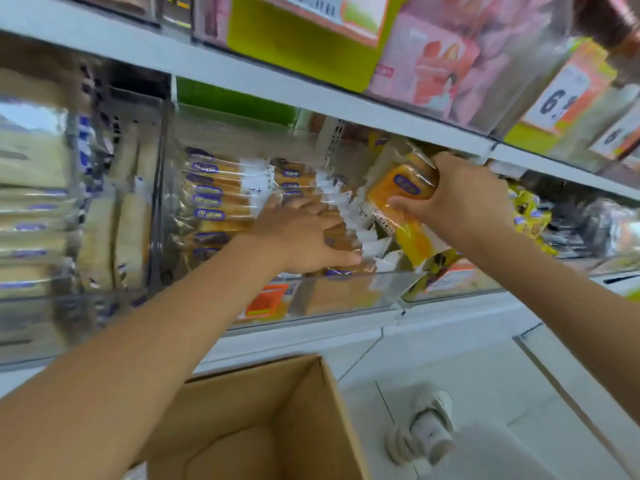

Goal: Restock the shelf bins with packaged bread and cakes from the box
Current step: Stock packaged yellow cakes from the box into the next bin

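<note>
Cake pack (pixel 401 188) is in the right hand (pixel 460 199), held up at the right end of the clear bin (pixel 346 292), just under the shelf edge (pixel 381 115) and not yet down among the others. Right-hand fingers and thumb are curled round the upper half of the pack, and the lower end of the wrapper hangs free toward the bin. Left hand (pixel 304 233) lies flat, fingers spread, on the row of packs (pixel 221 199) in the bin. It presses them and grasps nothing. It is probably shoving the row left to open a slot, though that is a guess. Handling estimate: one wrapped piece of sponge or bread, so light, soft and easily crushed. The film is glossy, so it is probably slippery and crinkly, and the sealed ends give no firm hold. The best hold is across the body of the cake, broad faces between thumb and fingers, with a light squeeze only. Pinching the loose film end would let it swing or slip. It should go edge-first into the gap, lying the same way as its neighbours. Risks are squashing it against the bin wall, or the row springing back once the left hand lifts. Box (pixel 263 403) stands open below, between the arms, but what is in it can't be made out. Motion blur makes the wrapper print unreadable.
</note>
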Motion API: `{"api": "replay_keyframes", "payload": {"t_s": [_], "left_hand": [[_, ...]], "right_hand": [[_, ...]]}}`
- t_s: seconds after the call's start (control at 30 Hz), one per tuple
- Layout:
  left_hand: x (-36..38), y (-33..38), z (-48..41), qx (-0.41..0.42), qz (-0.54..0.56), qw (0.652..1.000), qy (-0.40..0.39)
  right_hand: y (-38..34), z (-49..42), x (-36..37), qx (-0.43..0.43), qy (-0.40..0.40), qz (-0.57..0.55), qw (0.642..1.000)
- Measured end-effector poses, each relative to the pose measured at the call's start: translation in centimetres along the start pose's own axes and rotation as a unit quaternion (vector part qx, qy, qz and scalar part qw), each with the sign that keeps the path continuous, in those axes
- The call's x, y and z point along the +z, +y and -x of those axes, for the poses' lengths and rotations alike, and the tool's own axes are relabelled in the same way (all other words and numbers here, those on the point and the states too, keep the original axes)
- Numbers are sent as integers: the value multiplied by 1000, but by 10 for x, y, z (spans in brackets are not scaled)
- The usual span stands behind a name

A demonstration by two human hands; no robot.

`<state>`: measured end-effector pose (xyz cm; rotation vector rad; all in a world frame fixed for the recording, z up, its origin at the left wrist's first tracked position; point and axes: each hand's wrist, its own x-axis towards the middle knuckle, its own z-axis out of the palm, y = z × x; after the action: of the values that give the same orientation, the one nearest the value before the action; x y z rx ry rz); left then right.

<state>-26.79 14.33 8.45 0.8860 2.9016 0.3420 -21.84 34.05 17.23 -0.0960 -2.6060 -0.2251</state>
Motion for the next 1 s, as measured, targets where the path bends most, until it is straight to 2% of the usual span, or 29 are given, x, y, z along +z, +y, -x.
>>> {"api": "replay_keyframes", "payload": {"t_s": [0.2, 0.37, 0.43, 0.5, 0.57, 0.77, 0.87, 1.0], "left_hand": [[1, 2, 3, -6, 0, 1000, 16], [2, 0, 1, -5, -4, 1000, 19], [2, 1, 2, -3, -2, 1000, 22], [1, 2, 3, 3, -2, 1000, 28], [1, 3, 4, 7, 0, 999, 38], [2, 0, 4, -7, 21, 1000, 17], [3, 0, 3, -5, 28, 999, 17], [2, 0, 3, -4, 20, 1000, 19]], "right_hand": [[-18, -6, 1, -19, 3, 25, 1000], [-24, -3, -5, -5, -1, -48, 999], [-23, 5, -9, -6, 16, -107, 994], [-26, 15, -13, -1, 45, -215, 976], [-28, 22, -10, 14, 26, -274, 961], [3, 11, 16, 105, -37, -168, 979], [8, 6, 19, 100, -52, -123, 986], [1, -8, 23, 82, -117, -77, 987]]}}
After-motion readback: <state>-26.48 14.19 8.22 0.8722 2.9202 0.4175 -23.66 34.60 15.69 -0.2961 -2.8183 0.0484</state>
